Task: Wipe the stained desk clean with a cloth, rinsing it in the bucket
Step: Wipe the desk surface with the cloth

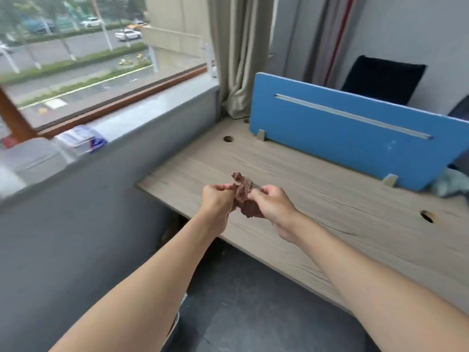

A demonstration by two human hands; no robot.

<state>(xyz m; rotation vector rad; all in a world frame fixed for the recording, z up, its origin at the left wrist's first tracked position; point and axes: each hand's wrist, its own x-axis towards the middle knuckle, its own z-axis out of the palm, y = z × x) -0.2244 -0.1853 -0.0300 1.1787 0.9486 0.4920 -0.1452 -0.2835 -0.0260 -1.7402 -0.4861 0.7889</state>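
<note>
A crumpled brown cloth (245, 196) is pinched between the left hand (217, 199) and the right hand (275, 205), fingers curled on its edges, and is held in the air above the near-left corner of the wooden bench (330, 204), before a blue divider panel (355, 138).

Reddish-brown cloth (245, 196), pale grey wood-grain desk (330, 199), blue divider panel (342, 141), beige curtain (238, 54), black chair (383, 77)
</note>
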